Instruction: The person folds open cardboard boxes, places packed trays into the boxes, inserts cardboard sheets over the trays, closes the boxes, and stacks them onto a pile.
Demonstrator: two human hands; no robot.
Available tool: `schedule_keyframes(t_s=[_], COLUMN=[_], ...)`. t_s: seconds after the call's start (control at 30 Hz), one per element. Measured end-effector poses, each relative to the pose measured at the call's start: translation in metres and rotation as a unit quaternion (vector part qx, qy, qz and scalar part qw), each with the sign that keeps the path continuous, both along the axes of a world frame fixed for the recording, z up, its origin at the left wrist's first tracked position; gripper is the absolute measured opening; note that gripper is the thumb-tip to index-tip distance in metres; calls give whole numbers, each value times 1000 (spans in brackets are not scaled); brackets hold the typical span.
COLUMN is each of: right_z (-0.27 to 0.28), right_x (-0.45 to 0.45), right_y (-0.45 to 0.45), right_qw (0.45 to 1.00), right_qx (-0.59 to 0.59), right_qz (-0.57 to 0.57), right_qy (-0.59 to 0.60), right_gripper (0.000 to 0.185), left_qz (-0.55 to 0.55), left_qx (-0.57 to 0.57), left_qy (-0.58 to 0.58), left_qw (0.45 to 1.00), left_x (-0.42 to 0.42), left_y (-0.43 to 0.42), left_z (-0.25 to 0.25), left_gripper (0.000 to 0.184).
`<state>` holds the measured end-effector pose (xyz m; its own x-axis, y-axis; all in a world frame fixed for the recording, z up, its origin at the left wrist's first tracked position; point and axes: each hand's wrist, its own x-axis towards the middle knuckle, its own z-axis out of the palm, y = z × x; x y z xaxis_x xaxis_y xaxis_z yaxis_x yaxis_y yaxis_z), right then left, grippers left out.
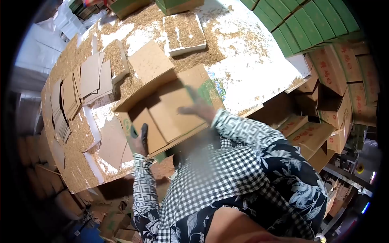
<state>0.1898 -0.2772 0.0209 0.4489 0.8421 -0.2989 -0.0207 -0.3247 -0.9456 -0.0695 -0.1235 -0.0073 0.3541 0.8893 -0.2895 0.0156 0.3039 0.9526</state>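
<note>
Open carton on the table, hands apart, left hand at carton's left edge, grip unclear, right hand spread over its right side, cardboard sheets left of carton

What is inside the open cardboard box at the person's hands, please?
Inside the open box, flat brown cardboard panels cover much of the space; whatever lies beneath them is hidden, so I cannot tell.
</note>
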Motion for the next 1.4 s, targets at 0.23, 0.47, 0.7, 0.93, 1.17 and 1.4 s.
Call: schedule_keyframes(t_s=[0.23,0.47,0.7,0.93,1.17,1.4], right_z=[57,-68,96,-102,11,61], right_x=[255,398,320,102,48,107], right_y=[-223,-328,-242,15,27,70], right_qw=[968,960,872,920,977,940], right_qx=[-89,-167,96,-256,-15,-25], right_qz=[-200,-110,-277,44,-130,-321], right_qy=[125,-196,-392,-294,-168,-116], right_gripper=[67,58,36,99,71,57], left_qz=[-488,-243,101,76,125,-96], left_qx=[18,242,317,108,84,345], left_qy=[-38,224,561,339,56,2], left_qw=[872,912,758,931,987,933], left_x=[189,147,-18,-5,-60,-25], left_y=[-133,-112,27,50,62,100], left_z=[75,13,-57,-33,-20,104], left_gripper=[64,44,66,66,50,79])
